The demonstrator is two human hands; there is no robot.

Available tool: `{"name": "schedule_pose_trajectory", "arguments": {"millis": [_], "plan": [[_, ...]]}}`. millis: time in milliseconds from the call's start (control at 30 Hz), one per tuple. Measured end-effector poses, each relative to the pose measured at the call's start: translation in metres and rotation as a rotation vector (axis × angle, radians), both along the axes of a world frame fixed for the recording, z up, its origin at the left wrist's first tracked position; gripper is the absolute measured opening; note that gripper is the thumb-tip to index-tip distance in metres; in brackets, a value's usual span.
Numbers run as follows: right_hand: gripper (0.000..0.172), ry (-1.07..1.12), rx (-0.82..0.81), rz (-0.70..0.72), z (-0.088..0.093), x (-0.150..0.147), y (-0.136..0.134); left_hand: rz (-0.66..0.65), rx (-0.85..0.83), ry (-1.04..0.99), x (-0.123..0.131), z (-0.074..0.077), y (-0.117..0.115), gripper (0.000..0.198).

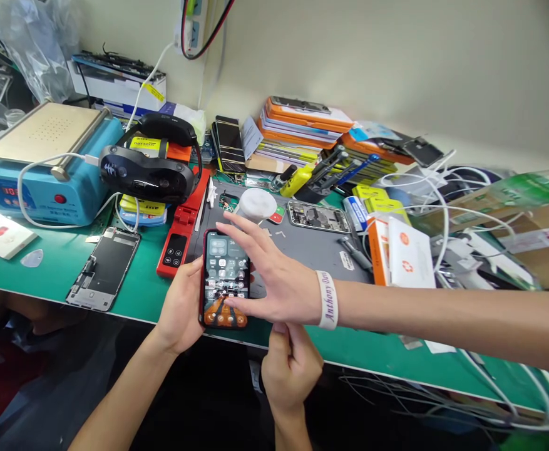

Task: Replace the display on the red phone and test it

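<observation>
My left hand (183,307) grips a smartphone (227,279) in a dark red case from its left side, at the bench's front edge. The phone's screen is lit and shows rows of app icons over an orange and dark picture. Below and right of the phone, my right hand (293,363) is closed in a fist, thumb on top, with nothing showing in it. From the right, another person's hand (274,282) with a white wristband (328,300) reaches over the phone, fingers spread. That hand hides part of the phone's right side; whether it touches the screen I cannot tell.
A grey mat (297,244) bears an opened phone (318,216) and a white round lid (256,203). Left stand a red device (175,250), a detached phone screen (104,269), a black headset (147,175) and a blue heating machine (62,194). Boxes (408,250) and cables crowd the right.
</observation>
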State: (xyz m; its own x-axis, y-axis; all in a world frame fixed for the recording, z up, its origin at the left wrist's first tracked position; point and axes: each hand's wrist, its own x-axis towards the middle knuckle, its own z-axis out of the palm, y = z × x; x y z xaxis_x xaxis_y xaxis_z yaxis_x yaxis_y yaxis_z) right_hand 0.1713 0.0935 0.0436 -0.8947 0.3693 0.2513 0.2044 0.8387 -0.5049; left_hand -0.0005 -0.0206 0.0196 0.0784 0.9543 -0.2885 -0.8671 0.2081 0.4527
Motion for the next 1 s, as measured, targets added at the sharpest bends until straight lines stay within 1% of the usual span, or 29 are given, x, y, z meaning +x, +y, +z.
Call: {"name": "schedule_pose_trajectory", "arguments": {"millis": [67,167,333,700,1000], "plan": [[0.109,0.016,-0.03,0.026,-0.002,0.003,0.003,-0.01,0.004,0.007,0.0,0.0,0.0,0.049],[0.113,0.006,-0.064,0.063,-0.006,0.008,0.007,-0.028,0.014,0.018,0.0,-0.001,0.0,0.051],[0.117,-0.011,-0.067,0.075,-0.011,0.011,0.009,-0.022,0.009,0.023,-0.001,-0.001,-0.001,0.053],[0.115,-0.003,-0.072,0.063,-0.01,0.011,0.008,-0.013,0.002,0.003,0.001,0.0,0.0,0.054],[0.114,-0.004,-0.065,0.068,-0.009,0.01,0.007,-0.012,-0.006,0.02,0.0,0.002,-0.001,0.051]]}}
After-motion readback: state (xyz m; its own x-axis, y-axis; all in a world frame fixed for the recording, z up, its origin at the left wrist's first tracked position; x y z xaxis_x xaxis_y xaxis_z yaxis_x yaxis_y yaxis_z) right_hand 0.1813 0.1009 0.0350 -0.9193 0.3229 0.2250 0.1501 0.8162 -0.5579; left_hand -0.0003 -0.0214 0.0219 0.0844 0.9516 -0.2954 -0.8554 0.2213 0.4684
